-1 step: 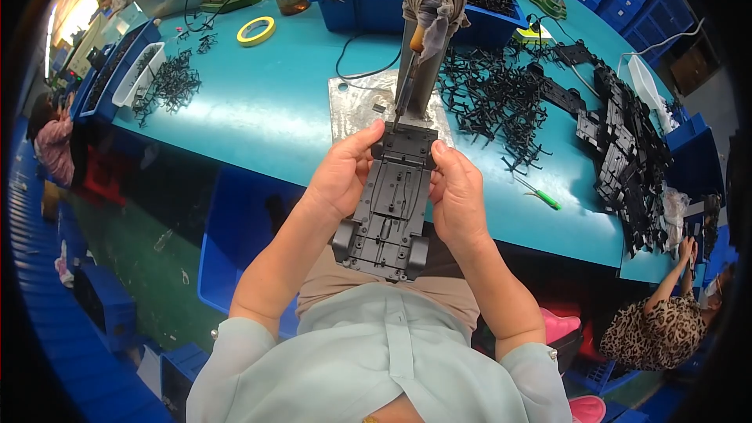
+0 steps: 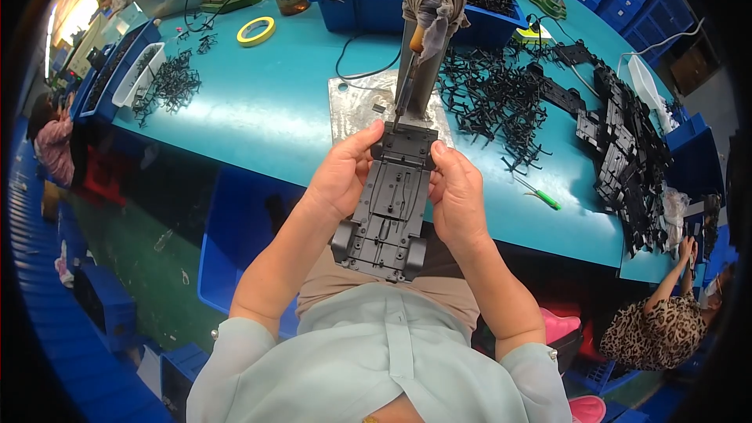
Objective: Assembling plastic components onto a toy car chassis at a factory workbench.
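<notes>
Between both hands lies a long black moulded plastic tray-like part (image 2: 392, 196), with ribs, small pegs and two raised blocks at its near end. My left hand (image 2: 342, 176) grips its far left edge, thumb on top. My right hand (image 2: 457, 192) holds the far right edge the same way. The part's far end overlaps a scuffed metal plate (image 2: 345, 113). From that plate rises a metal post (image 2: 423, 82) wrapped in grey cloth (image 2: 435, 8). A thin rod tool with an orange handle (image 2: 418, 39) is fixed there, its tip at the part's far end; contact is unclear.
Small black plastic pieces (image 2: 501, 102) lie right of the post, near a green-handled screwdriver (image 2: 544, 198) and stacked black parts (image 2: 619, 149). Behind stands a full blue bin (image 2: 376, 14). Yellow tape (image 2: 256, 31) lies left. Another person (image 2: 658, 321) works at the right.
</notes>
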Demonstrator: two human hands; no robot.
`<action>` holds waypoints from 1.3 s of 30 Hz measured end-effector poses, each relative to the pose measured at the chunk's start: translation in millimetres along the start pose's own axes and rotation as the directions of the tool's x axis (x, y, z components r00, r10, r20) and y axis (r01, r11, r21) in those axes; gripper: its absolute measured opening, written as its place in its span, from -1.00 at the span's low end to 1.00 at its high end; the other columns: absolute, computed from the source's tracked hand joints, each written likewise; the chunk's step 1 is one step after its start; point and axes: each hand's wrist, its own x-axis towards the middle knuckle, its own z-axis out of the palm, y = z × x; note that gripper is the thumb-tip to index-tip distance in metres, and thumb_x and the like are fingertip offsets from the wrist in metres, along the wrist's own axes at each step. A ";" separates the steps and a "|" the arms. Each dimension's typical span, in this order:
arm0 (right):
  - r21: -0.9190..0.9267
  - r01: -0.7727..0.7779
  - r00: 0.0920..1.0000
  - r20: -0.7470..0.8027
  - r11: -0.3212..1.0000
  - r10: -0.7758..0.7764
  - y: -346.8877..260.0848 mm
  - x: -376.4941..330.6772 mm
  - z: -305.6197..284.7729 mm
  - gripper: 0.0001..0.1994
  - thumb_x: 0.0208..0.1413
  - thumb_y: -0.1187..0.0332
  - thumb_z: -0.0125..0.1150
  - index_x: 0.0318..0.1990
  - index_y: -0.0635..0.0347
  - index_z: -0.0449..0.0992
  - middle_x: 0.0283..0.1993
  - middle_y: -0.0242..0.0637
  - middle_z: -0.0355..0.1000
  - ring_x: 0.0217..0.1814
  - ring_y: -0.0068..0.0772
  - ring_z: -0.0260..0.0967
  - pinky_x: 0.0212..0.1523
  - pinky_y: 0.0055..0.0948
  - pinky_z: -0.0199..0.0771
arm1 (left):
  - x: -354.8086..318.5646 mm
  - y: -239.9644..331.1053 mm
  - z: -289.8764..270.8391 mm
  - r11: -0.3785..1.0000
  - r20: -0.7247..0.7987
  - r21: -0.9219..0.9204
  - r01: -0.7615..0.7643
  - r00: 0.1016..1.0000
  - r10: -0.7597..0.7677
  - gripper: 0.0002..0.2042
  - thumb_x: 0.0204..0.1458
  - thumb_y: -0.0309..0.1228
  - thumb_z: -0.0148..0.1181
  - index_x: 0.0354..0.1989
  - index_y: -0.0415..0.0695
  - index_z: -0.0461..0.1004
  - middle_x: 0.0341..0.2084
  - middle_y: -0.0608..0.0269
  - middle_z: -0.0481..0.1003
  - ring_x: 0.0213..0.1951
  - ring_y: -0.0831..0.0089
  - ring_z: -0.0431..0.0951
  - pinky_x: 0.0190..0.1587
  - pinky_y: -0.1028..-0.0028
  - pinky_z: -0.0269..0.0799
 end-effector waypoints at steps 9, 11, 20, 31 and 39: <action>0.013 -0.009 1.000 -0.001 1.000 0.009 4.6 -1.9 -3.8 -0.75 0.17 0.20 0.13 -0.27 0.24 0.43 -0.40 -0.41 0.40 -0.45 -0.65 0.34 -0.38 -0.60 0.41 | 2.4 -6.1 -7.3 0.998 -0.033 -0.046 0.031 0.999 -0.033 -0.72 0.14 -0.15 0.08 -0.25 -0.14 0.49 -0.45 0.29 0.56 -0.45 0.61 0.53 -0.36 0.58 0.47; 0.014 -0.005 1.000 0.002 1.000 0.005 4.3 -1.9 -2.6 -0.75 0.17 0.20 0.13 -0.27 0.24 0.43 -0.40 -0.41 0.40 -0.45 -0.65 0.34 -0.39 -0.60 0.41 | 2.6 -5.2 -7.6 0.998 -0.018 -0.060 0.036 0.999 -0.037 -0.72 0.15 -0.16 0.08 -0.25 -0.14 0.49 -0.45 0.29 0.56 -0.46 0.61 0.53 -0.36 0.59 0.47; 0.014 -0.002 1.000 -0.001 1.000 0.002 4.2 0.2 -2.5 -0.73 0.16 0.20 0.14 -0.26 0.26 0.42 -0.39 -0.39 0.40 -0.47 -0.64 0.34 -0.40 -0.59 0.41 | 2.2 -0.5 -6.5 0.999 0.015 -0.026 0.028 1.000 -0.028 -0.69 0.16 -0.13 0.05 -0.24 -0.15 0.50 -0.43 0.27 0.57 -0.43 0.58 0.54 -0.33 0.56 0.47; -0.022 -0.014 1.000 0.025 1.000 0.015 5.6 4.4 -5.2 -0.74 0.21 0.22 0.04 -0.19 0.27 0.38 -0.29 -0.29 0.48 -0.39 -0.58 0.43 -0.39 -0.61 0.43 | 3.1 -0.8 -4.1 0.999 -0.009 -0.036 0.012 1.000 -0.012 -0.69 0.17 -0.15 0.03 -0.22 -0.17 0.49 -0.40 0.24 0.57 -0.40 0.56 0.55 -0.31 0.54 0.49; 0.049 -0.055 0.998 0.017 0.997 0.055 16.7 8.3 -5.5 -0.80 0.16 0.22 0.12 -0.26 0.17 0.42 -0.42 -0.51 0.33 -0.45 -0.72 0.27 -0.35 -0.63 0.37 | 1.6 -11.0 -20.2 0.993 0.019 -0.099 -0.069 0.997 0.071 -0.71 0.19 -0.21 0.00 -0.21 -0.22 0.46 -0.38 0.20 0.57 -0.41 0.52 0.57 -0.34 0.54 0.50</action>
